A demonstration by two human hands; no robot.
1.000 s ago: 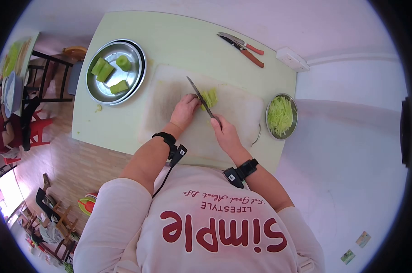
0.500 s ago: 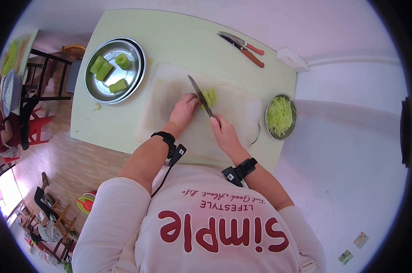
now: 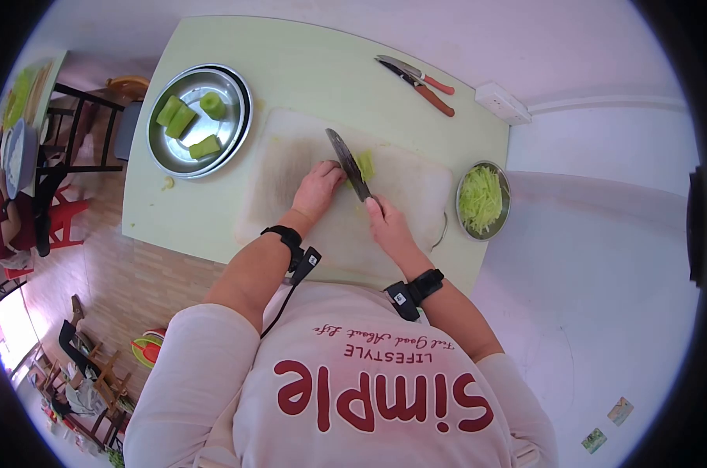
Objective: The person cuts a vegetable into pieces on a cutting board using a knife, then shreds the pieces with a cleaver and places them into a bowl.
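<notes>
My right hand point(image 3: 389, 222) is wrapped round the handle of a kitchen knife point(image 3: 346, 160), whose dark blade points away from me over the white cutting board point(image 3: 283, 210). Just left of the blade, my left hand point(image 3: 318, 189) rests on the board with its fingers curled and pressed together on a piece of green vegetable, mostly hidden by the fingers and blade. Thin pale-green vegetable strips point(image 3: 366, 164) lie close against the right side of the blade.
Peeled green stem chunks point(image 3: 179, 122) sit in a steel bowl point(image 3: 154, 148) at left. Vegetable shreds point(image 3: 480, 200) fill a small metal bowl point(image 3: 506, 214) at right. Two knives point(image 3: 424, 87) lie at the back near a white power strip point(image 3: 503, 101). Other people are at the far left.
The knife blade has tilted, showing more of its broad side, and has shifted slightly right with my right hand. My left hand has barely moved.
</notes>
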